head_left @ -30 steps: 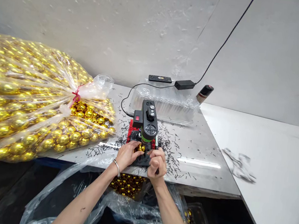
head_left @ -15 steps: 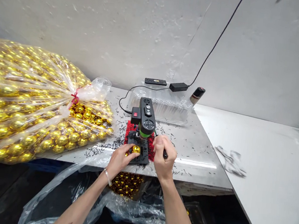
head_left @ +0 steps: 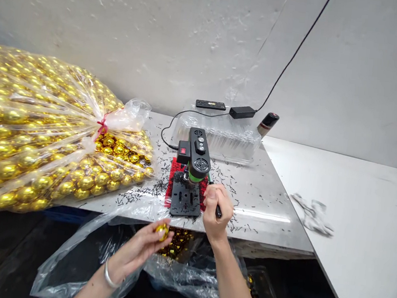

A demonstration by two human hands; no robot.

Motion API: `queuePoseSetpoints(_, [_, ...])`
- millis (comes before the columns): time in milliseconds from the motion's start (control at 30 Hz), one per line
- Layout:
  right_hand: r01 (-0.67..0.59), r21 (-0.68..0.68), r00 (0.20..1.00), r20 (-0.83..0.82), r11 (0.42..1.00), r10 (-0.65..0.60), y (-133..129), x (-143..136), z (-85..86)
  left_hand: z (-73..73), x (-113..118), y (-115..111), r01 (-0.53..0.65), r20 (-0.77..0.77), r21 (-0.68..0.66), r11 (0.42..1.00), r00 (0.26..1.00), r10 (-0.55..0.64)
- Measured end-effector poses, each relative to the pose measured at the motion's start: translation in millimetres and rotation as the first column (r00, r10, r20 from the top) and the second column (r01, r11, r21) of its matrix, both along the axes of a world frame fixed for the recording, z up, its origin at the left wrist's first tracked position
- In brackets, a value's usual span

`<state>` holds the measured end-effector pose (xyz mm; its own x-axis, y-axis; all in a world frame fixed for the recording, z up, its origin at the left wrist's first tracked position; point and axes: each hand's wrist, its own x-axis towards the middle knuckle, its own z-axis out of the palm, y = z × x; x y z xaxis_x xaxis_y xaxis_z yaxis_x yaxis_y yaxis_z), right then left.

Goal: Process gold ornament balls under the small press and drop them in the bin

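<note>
A shiny gold ball (head_left: 162,231) is held between the fingers of my left hand (head_left: 142,245), in front of the table's edge and above an open plastic bag (head_left: 184,274) with gold balls inside. My right hand (head_left: 217,211) is wrapped round the black-gripped lever handle (head_left: 218,212) of a small bench drill press (head_left: 199,156). The black slotted base plate (head_left: 186,195) of the press carries no ball, only dark shavings. Under it lies a red mat (head_left: 170,184). The lower end of the drill is mostly hidden beneath its head.
A large tied plastic bag of gold balls (head_left: 41,145) fills the left side. Behind the press sit a clear plastic tray (head_left: 221,142), a power adapter (head_left: 242,112), a phone-like black slab (head_left: 210,105) and a spray can (head_left: 267,124). Gloves (head_left: 313,213) lie on the white table (head_left: 359,244).
My left hand has lifted the gold ball off the base plate and drawn it back over the table's front edge. The right hand stays on the lever handle.
</note>
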<state>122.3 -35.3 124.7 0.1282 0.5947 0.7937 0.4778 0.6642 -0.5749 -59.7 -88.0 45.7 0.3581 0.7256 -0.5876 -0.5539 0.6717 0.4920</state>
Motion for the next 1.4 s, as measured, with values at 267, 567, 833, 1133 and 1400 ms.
queuePoseSetpoints(267, [0.000,0.004,0.998,0.063,1.000,0.000,0.0,3.8,-2.3,14.4,21.8,77.8,-0.113,-0.099,0.244,0.963,0.985,0.141])
queuePoseSetpoints(567, [-0.017,0.024,0.997,0.076,1.000,0.015,0.7,5.6,-3.6,10.3,23.7,82.8,-0.141,-0.170,0.224,0.964,0.969,0.181])
queuePoseSetpoints(833, [-0.023,0.035,0.996,0.093,0.999,0.019,0.9,6.7,-3.6,1.0,31.3,92.2,0.089,-0.514,0.488,0.868,0.833,0.204])
queuePoseSetpoints(1133, [-0.030,0.036,0.994,0.105,0.999,0.026,1.4,7.7,-5.0,-11.9,43.8,93.4,0.579,-0.845,0.532,0.618,0.316,0.432])
queuePoseSetpoints(1400, [-0.017,0.026,0.992,0.122,1.000,0.014,-1.1,8.0,-5.1,-24.2,51.3,96.0,0.663,-0.760,0.599,0.448,0.295,0.579])
